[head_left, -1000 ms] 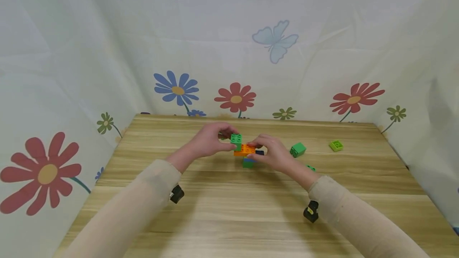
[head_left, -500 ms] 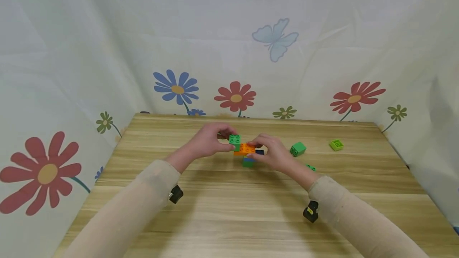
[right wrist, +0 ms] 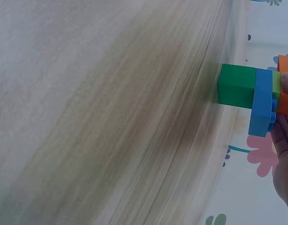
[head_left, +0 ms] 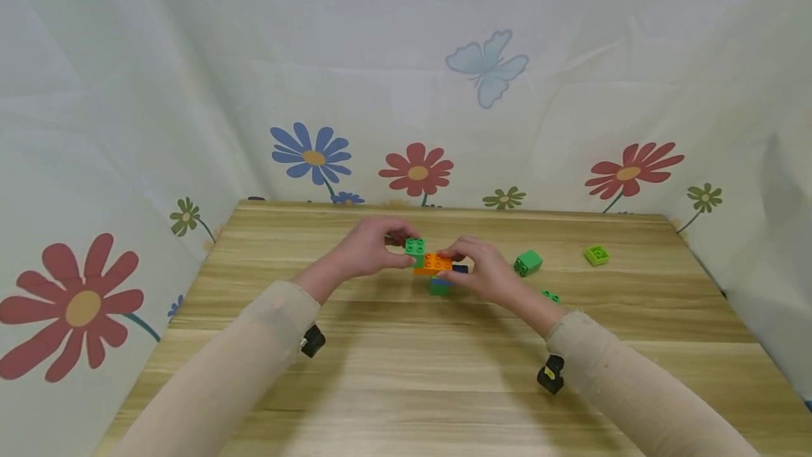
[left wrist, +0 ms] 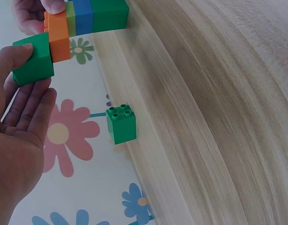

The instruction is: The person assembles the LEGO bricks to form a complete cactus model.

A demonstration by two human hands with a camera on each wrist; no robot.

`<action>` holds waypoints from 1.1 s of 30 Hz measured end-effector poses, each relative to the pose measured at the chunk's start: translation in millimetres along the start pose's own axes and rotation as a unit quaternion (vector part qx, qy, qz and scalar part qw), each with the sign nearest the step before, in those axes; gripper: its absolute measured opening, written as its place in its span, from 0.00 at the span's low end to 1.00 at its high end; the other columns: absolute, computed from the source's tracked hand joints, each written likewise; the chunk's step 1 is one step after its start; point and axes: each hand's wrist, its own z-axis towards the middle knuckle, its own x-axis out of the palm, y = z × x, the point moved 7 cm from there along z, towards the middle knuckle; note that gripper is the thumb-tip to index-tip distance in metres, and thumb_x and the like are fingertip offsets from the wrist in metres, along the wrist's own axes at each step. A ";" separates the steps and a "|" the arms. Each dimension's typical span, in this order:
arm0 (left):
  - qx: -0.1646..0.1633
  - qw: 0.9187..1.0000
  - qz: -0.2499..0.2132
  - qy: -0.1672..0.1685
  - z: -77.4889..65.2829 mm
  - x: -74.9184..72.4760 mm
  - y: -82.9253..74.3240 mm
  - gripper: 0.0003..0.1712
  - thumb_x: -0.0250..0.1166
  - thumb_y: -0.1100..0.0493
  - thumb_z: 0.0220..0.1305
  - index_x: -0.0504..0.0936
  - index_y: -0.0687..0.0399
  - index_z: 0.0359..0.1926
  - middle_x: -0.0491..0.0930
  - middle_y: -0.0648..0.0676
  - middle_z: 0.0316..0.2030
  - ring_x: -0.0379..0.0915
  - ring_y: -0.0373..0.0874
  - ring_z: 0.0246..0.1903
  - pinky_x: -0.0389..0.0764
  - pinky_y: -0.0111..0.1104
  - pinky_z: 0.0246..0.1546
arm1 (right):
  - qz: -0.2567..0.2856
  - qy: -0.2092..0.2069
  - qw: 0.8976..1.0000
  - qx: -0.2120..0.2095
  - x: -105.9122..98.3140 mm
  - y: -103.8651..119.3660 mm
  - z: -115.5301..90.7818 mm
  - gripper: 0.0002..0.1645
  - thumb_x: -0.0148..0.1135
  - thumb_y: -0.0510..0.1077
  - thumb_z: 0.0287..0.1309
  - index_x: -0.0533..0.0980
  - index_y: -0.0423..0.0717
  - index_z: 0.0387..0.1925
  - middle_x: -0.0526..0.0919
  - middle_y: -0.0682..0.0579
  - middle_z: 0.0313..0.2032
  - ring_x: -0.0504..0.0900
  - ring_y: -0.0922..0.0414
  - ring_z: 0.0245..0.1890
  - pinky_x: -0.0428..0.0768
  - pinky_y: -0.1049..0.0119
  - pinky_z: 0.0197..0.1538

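Observation:
Between thumb and fingers, my left hand (head_left: 368, 249) pinches a green toy brick (head_left: 415, 251) with studs on top. That brick sits at the left end of an orange brick (head_left: 436, 262). My right hand (head_left: 487, 272) grips the orange brick near its right end. Under the orange one, the right wrist view has a thin lime brick (right wrist: 276, 84), a blue brick (right wrist: 261, 103) and a dark green brick (right wrist: 236, 86) at the bottom of the stack. The blue brick juts out to the right below the right hand's fingers.
One more green brick (left wrist: 121, 124) stands beyond the left hand, seen in the left wrist view. Right of the hands, a green brick (head_left: 528, 263) lies on its side near a lime brick (head_left: 596, 254). Another green brick (head_left: 551, 296) shows partly behind the right forearm.
The left hand's green brick has shifted very slightly left. The right hand stays in place on the orange brick.

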 end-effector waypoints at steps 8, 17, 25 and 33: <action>0.001 1.000 -0.002 0.001 0.7 -0.5 -1.4 0.20 0.79 0.62 0.64 0.87 0.55 0.56 0.87 0.51 0.47 0.83 0.59 0.53 0.82 0.50 0.64 | -0.005 -0.001 1.000 -0.002 -0.7 1.3 0.5 0.21 0.81 0.41 0.59 0.87 0.42 0.53 0.86 0.50 0.44 0.86 0.49 0.45 0.87 0.46 0.53; 0.011 1.000 -0.003 -0.003 2.2 2.1 2.7 0.20 0.78 0.61 0.65 0.87 0.53 0.57 0.86 0.50 0.49 0.81 0.51 0.50 0.83 0.48 0.62 | -0.011 -0.008 1.000 0.008 1.8 0.0 -2.0 0.21 0.82 0.43 0.58 0.86 0.41 0.51 0.85 0.49 0.43 0.86 0.44 0.44 0.87 0.44 0.52; 0.007 1.000 -0.029 -0.011 4.9 3.2 9.1 0.29 0.78 0.60 0.66 0.83 0.54 0.67 0.85 0.53 0.58 0.81 0.56 0.57 0.80 0.52 0.66 | -0.006 -0.015 0.999 0.034 1.8 -1.6 -4.2 0.20 0.82 0.42 0.58 0.85 0.41 0.50 0.85 0.49 0.43 0.86 0.44 0.44 0.87 0.44 0.52; -0.010 0.997 -0.059 -0.040 0.1 2.5 18.4 0.36 0.80 0.57 0.64 0.79 0.58 0.70 0.82 0.55 0.63 0.79 0.57 0.63 0.78 0.50 0.68 | -0.013 -0.027 0.998 0.052 0.5 -4.1 -6.9 0.19 0.82 0.44 0.58 0.84 0.43 0.48 0.85 0.52 0.42 0.85 0.48 0.42 0.87 0.45 0.51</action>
